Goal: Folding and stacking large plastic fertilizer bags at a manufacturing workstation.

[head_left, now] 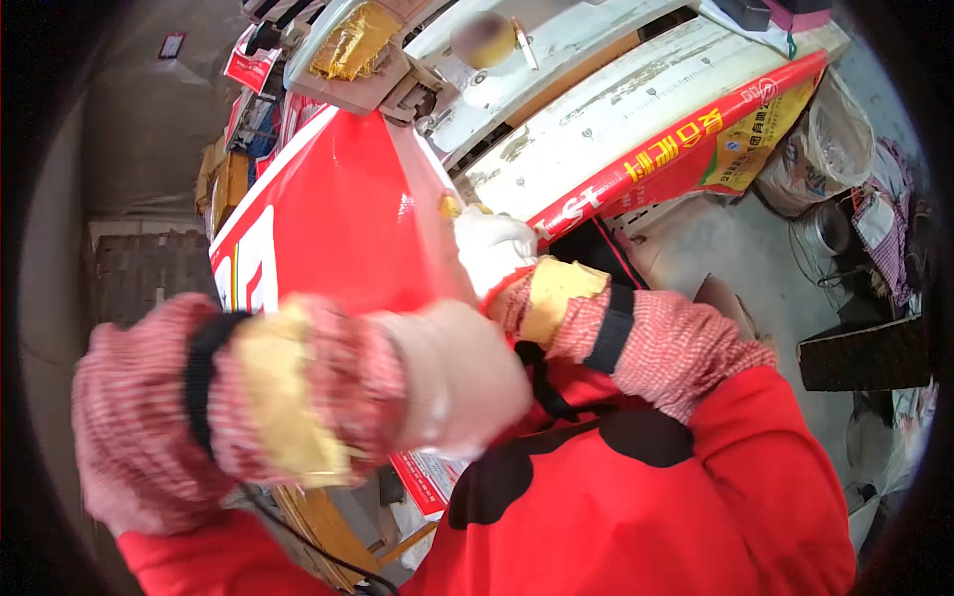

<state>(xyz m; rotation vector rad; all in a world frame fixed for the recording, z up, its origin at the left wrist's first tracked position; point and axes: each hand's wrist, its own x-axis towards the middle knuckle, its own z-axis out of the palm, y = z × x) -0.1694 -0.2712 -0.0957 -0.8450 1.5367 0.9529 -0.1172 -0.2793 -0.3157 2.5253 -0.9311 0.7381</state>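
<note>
My right hand [494, 248], in a white glove with yellow at the fingertips, is closed at the edge of a large red printed plastic sheet [343, 214], which looks like a woven sack. Just right of it, another red and yellow printed sack [676, 149] hangs along the table edge. In front of my chest is my left hand [467, 372], in a pale glove and smeared by motion. Its fingers are hidden, so whether it holds anything cannot be told. Both forearms wear red checked sleeve covers with yellow patches and black bands.
A pale machine [343, 74] with yellow tape on it, perhaps a sewing machine, stands beyond the red sheet. The worn white table [606, 124] stretches to the upper right. A white sack [820, 149] and a dark box [865, 353] are on the right. Wooden framing [323, 536] shows at lower left.
</note>
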